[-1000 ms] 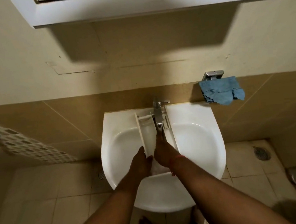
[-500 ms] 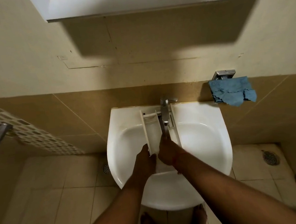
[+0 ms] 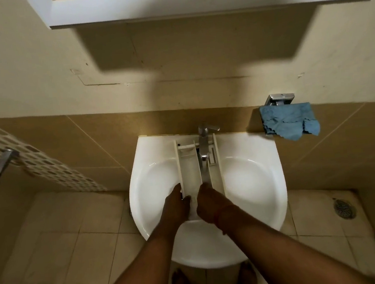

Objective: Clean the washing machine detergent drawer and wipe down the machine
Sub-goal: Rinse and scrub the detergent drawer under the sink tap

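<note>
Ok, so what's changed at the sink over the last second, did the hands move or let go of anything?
Very little. The left hand grips the left edge of the long white plastic detergent drawer as before, and nothing was let go. The right hand stays at the drawer's near end under the chrome tap; it may have slid slightly nearer. The drawer still lies across the white ceramic basin, and the blue cloth hangs unmoved on the wall.

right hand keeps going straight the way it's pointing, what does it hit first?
Likely the faucet spout: the right hand points up the detergent drawer toward the wall, under the running water. Depth is unclear; it may pass beneath.
</note>
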Available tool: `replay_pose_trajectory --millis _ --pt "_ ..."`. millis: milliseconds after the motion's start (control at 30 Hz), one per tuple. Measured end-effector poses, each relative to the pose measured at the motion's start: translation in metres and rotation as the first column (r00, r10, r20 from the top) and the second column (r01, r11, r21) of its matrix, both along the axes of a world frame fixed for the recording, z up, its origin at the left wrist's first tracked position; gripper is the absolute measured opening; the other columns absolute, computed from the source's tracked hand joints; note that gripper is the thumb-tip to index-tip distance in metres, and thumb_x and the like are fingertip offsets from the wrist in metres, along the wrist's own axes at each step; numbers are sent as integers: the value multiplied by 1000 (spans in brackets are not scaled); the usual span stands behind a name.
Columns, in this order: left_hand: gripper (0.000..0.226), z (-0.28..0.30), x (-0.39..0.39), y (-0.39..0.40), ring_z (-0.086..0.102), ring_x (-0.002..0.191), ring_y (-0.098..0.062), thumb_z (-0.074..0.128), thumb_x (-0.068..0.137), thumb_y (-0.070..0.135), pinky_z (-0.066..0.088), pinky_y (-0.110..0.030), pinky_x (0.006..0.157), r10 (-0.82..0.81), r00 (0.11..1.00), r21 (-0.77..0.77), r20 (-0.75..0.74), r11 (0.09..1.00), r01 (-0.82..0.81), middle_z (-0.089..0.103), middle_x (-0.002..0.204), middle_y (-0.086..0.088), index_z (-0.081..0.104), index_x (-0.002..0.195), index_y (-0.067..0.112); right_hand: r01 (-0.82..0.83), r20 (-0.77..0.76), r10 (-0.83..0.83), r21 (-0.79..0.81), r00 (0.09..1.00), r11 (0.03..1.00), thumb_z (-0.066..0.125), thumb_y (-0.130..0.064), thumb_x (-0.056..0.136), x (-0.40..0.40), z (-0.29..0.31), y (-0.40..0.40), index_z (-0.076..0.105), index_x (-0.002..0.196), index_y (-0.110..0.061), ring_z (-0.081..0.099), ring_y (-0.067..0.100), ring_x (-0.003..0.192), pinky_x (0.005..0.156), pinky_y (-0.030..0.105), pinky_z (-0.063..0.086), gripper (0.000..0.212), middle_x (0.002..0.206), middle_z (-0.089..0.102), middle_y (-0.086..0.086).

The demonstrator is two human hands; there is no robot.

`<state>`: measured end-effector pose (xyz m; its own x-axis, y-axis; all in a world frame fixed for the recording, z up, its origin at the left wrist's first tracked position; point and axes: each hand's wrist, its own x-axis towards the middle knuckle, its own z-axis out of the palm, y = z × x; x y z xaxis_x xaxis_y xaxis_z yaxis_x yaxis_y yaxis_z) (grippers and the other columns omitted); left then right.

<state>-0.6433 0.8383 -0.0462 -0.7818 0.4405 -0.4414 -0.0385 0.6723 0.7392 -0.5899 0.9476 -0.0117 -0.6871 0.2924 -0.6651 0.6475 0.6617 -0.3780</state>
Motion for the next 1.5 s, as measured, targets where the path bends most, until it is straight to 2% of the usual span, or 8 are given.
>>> replay_pose_trajectory --millis 333,433,567,933,1100,1233,1333,1500 --pt "41 3 -1 1 62 109 -29 56 97 12 53 -44 94 8 1000 -19 14 1000 -8 64 123 -12 46 137 14 88 -174 -95 -50 980 995 53 -12 96 -8 -1 -3 -11 152 -2 52 33 124 101 36 46 85 153 27 23" --pt "44 3 1 2 58 119 -31 54 98 11 48 -39 99 22 1000 -2 11 1000 -22 60 132 -11 44 141 13 95 -78 -104 -110 991 989 52 -14 96 8 -2 0 9 152 -4 55 32 118 100 36 46 71 135 49 21" --pt "40 6 3 0 57 119 -28 51 98 9 41 -26 93 33 999 -16 -21 999 -33 61 130 -10 48 139 12 266 -440 -227 27 869 964 44 -4 93 16 5 22 46 130 -1 56 34 109 92 34 45 37 120 56 20" --pt "38 24 -3 -21 64 100 -30 48 97 14 51 -36 85 -22 959 -153 -283 988 -22 67 113 -10 49 135 15 362 -427 -507 -377 749 853 42 7 90 -12 -2 16 23 152 -21 47 32 129 101 29 39 71 142 48 12" --pt "38 24 -5 -20 63 100 -33 44 98 14 51 -38 85 -3 960 -203 -280 978 -56 66 115 -12 46 136 16 168 -163 -198 -178 967 970 46 -6 96 4 -10 -4 12 151 -1 49 34 125 104 33 42 65 140 47 22" --pt "39 21 -5 -20 63 102 -33 45 99 15 49 -37 84 -9 956 -204 -292 978 -53 65 117 -12 45 138 15 154 -250 -160 -43 955 987 48 -5 96 -9 1 0 31 141 5 55 33 119 95 29 44 50 132 53 23" --pt "41 19 -5 -21 63 105 -33 45 99 16 49 -36 86 -28 952 -212 -305 977 -39 65 120 -13 43 141 14 179 -364 -192 -70 911 981 48 -5 96 -25 -1 9 4 153 0 52 35 122 102 35 44 72 142 42 25" --pt "42 18 -6 -18 63 103 -31 43 100 17 47 -35 81 -33 951 -262 -306 964 -50 65 119 -11 40 142 16 64 -120 -78 -118 990 991 45 -7 99 10 -9 -7 -11 152 -3 54 32 121 100 34 44 77 146 40 24"
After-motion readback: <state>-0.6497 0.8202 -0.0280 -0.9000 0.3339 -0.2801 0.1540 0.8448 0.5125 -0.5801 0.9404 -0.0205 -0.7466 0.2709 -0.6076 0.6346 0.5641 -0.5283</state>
